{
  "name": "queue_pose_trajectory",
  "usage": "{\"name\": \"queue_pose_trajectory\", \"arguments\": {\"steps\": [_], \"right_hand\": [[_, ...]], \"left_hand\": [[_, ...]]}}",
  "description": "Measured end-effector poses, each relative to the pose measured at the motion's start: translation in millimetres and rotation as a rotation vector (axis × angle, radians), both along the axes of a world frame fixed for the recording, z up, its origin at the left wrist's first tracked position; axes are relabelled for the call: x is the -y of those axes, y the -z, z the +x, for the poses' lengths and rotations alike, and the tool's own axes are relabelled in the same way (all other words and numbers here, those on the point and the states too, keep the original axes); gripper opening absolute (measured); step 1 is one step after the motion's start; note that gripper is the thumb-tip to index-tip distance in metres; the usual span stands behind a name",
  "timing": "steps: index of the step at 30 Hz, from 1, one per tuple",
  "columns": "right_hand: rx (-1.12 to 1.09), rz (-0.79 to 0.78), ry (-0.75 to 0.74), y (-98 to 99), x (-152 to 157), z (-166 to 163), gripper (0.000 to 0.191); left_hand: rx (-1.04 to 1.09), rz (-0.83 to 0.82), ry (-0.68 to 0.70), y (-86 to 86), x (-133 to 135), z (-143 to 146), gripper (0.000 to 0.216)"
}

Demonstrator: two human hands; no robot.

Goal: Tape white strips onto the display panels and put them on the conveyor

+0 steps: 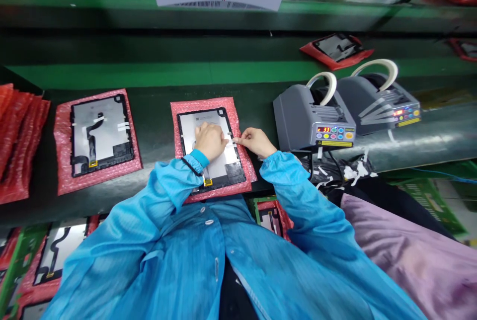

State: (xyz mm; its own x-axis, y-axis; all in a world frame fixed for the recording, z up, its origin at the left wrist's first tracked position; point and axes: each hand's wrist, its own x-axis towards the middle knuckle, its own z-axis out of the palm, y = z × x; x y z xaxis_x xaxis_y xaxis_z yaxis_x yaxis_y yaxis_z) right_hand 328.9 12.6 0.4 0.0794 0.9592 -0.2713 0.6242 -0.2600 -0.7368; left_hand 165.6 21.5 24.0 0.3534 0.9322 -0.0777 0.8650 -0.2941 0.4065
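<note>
A tablet back panel [194, 126] lies on a pink bubble-wrap sheet [208, 106] right in front of me. My left hand [209, 141] rests on the middle of the panel with its fingers curled and pressed down. My right hand [255, 142] is at the panel's right edge, its fingertips pinching a small strip of white tape [231, 137] against the panel. Both arms wear blue sleeves.
A second panel on pink wrap [99, 136] lies to the left, beside a stack of red wrap sheets [15, 136]. Two grey tape dispensers [313, 119] [380, 99] stand on the right. Another wrapped panel [337, 49] sits on the far belt. More panels lie below the table edge [55, 250].
</note>
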Motion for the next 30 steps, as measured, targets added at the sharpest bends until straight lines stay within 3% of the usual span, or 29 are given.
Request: {"name": "queue_pose_trajectory", "arguments": {"steps": [4, 6, 9, 11, 15, 18, 20, 22, 25, 30], "right_hand": [[-0.200, -0.218, -0.010, -6.7, -1.6, 10.0, 0.041], [-0.290, -0.214, 0.001, -8.6, -0.3, 12.0, 0.034], [-0.244, -0.080, -0.006, -6.5, 3.3, 6.5, 0.024], [-0.115, 0.050, -0.033, -4.0, 6.7, -1.4, 0.021], [0.091, 0.338, 0.033, -3.5, 15.6, -16.4, 0.010], [-0.038, 0.386, 0.105, -4.3, 17.0, -26.8, 0.020], [-0.168, 0.379, 0.073, -5.1, 9.1, -41.2, 0.033], [-0.248, 0.409, -0.001, -8.3, -7.2, -69.1, 0.037], [-0.255, 0.441, -0.103, -20.0, -38.5, -141.1, 0.029], [-0.113, 0.251, -0.199, -38.0, -74.0, -278.6, 0.028]], "left_hand": [[0.079, 0.064, -0.097, -8.4, -3.3, -22.7, 0.026], [0.126, 0.130, -0.239, -10.8, -2.6, -51.8, 0.027], [0.194, 0.106, -0.441, -5.4, 4.7, -97.9, 0.018], [0.219, 0.015, -0.468, 3.5, 12.5, -115.1, 0.014], [0.285, 0.001, -0.449, 21.8, 24.9, -110.6, 0.019], [0.347, 0.065, -0.438, 26.6, 30.1, -102.4, 0.020], [0.357, 0.082, -0.462, 24.3, 32.0, -110.0, 0.018], [0.343, 0.106, -0.525, 17.3, 32.1, -133.1, 0.014], [0.256, 0.174, -0.674, -0.5, 28.3, -193.7, 0.012], [0.034, 0.156, -0.914, -20.3, 7.0, -300.5, 0.015]]}}
